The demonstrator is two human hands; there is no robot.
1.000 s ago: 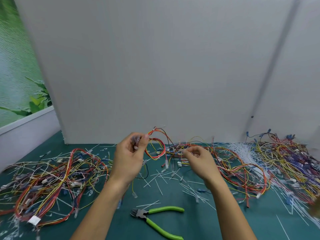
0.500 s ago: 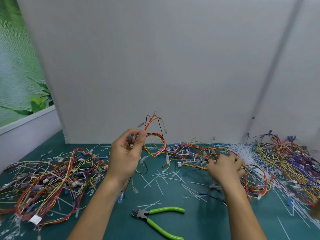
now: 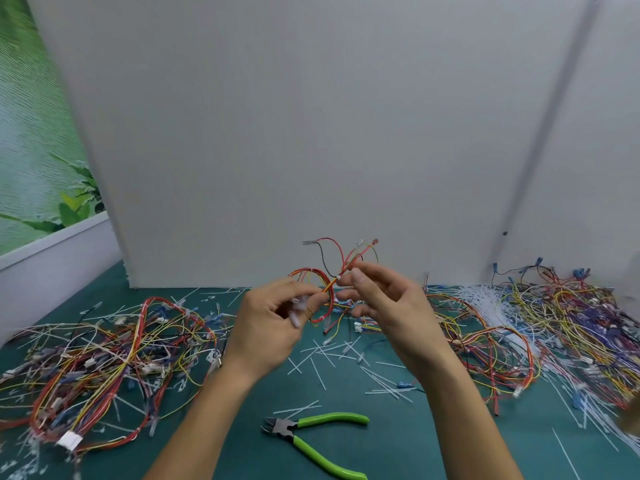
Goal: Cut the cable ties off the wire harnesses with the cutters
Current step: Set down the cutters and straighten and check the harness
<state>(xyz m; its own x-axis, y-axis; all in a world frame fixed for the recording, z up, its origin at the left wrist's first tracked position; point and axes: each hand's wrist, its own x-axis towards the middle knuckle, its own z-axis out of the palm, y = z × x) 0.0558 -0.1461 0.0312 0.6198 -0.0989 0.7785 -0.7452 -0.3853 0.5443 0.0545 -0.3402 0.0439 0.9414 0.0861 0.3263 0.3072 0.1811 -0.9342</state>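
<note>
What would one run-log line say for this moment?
left hand grips harness | right hand pinches harness | cutters lying unused on mat

Both bare arms reach forward. The left hand and right hand (fingers curled) each pinch thin coloured wires.

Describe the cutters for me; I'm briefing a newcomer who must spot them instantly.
Look at the teal table mat, at its near edge, around the middle. The cutters lie there flat. Their lime-green handles and dark metal head set them apart from the thin wires and white tie scraps.
</note>
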